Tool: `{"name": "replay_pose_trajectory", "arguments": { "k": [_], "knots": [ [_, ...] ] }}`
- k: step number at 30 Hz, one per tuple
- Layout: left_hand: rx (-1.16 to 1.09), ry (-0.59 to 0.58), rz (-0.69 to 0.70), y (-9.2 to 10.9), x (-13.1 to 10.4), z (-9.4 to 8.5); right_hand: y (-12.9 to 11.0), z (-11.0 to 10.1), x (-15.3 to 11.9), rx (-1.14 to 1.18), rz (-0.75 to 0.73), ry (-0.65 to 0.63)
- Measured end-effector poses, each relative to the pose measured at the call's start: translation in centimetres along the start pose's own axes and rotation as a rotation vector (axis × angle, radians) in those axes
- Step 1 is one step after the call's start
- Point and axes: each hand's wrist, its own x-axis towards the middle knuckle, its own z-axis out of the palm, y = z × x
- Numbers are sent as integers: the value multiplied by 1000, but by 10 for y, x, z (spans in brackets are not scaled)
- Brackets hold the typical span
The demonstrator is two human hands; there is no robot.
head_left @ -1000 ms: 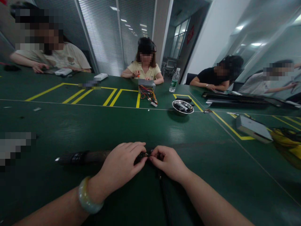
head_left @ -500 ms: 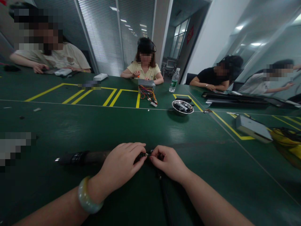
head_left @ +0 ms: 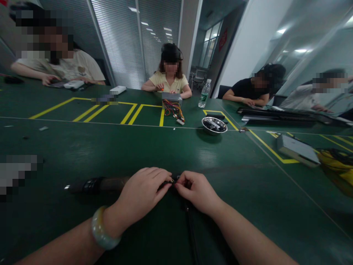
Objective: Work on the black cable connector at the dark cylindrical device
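Note:
Bent over the near end of a dark cylindrical tool (head_left: 110, 184), my left hand (head_left: 146, 191) has its fingers closed around a small dark part with a bit of metal at its tip. The tool lies sideways on the green table (head_left: 121, 147), its shiny tip pointing left. My right hand (head_left: 197, 191) is pinched just right of that metal bit, and what its fingertips hold is too small to make out. Below my right hand a thin black rod or cable (head_left: 191, 232) runs toward the near edge.
Ahead stand a metal bowl (head_left: 214, 126) of dark parts, a water bottle (head_left: 204, 94) and a metal box (head_left: 171, 97) with coloured wires. A grey case (head_left: 297, 150) and yellow bag (head_left: 338, 169) lie right. Several people sit across the table.
My hands have hardly moved; the small metal bit between them looks slightly turned. At the far right, a person's raised arm has come down toward the table.

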Motion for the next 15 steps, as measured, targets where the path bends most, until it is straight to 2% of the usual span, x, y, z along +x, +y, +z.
{"name": "replay_pose_trajectory", "arguments": {
  "k": [6, 15],
  "knots": [
    [-14, -6, -9, 0, 0, 1, -2, 2, 0, 7, -6, 11],
    [15, 47, 6, 0, 0, 2, -4, -2, 1, 29, -10, -7]
  ]
}}
